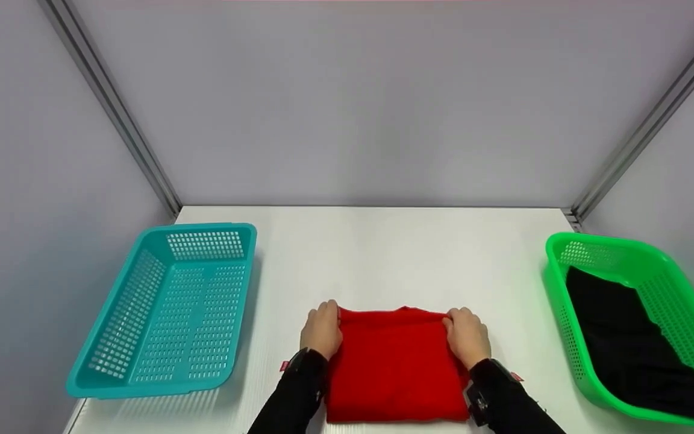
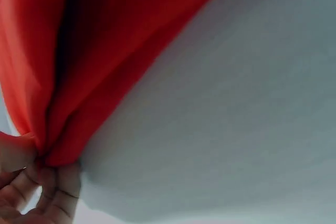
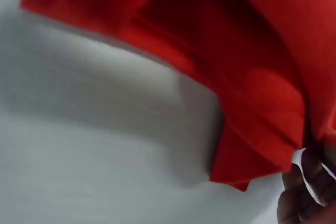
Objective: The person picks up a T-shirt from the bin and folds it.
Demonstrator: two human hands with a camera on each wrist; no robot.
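Observation:
A red folded garment (image 1: 398, 367) lies on the white table in front of me, roughly square, its far edge slightly uneven. At its far left corner my left hand (image 1: 321, 330) pinches the cloth between thumb and fingers; the left wrist view shows the gathered fabric (image 2: 65, 148) running into the fingertips. My right hand (image 1: 467, 336) grips the far right corner in the same way. Layers of the red cloth (image 3: 257, 124) hang in loose folds beside the right fingers, with one corner dangling near the tabletop.
A teal perforated basket (image 1: 241, 313) stands on the left of the table. On the right is a green basket (image 1: 570, 337) with black folded cloth (image 1: 630, 343) inside. Grey-white panels (image 1: 377, 108) enclose the table at the back and sides.

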